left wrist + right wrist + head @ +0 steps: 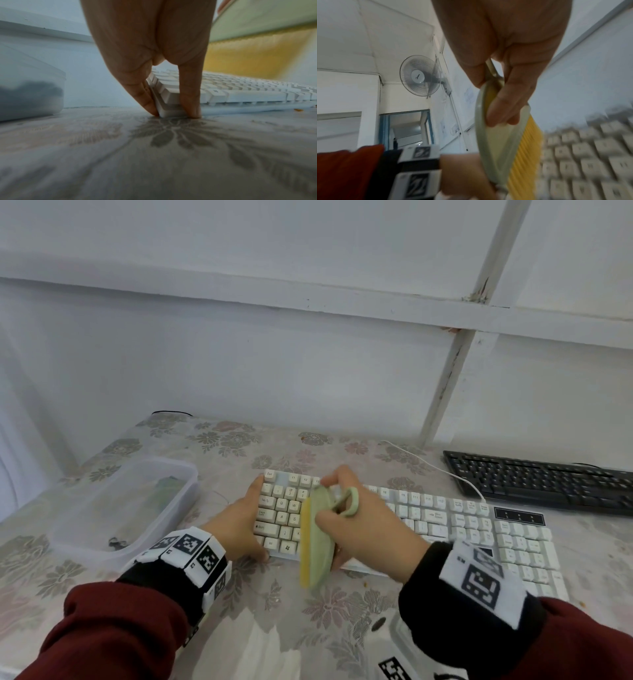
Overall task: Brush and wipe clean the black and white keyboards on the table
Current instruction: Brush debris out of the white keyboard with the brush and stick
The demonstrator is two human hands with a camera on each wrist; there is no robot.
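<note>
Head view: right fingers (337,475) grip brush (320,542); left fingers (255,489) pinch white keyboard (445,518); tub (193,477) beside.

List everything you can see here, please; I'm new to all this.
white keyboard: one, white, middle of the table
black keyboard: one, black, far right
brush: one, green with yellow bristles, over the white keyboard's left keys
container: one, clear plastic, left; contents unclear
cable: one, white, runs back from the white keyboard
table: one, floral cloth
fan: one, white, on the wall
left hand: one, holds the white keyboard's left end
right hand: one, grips the brush
</note>
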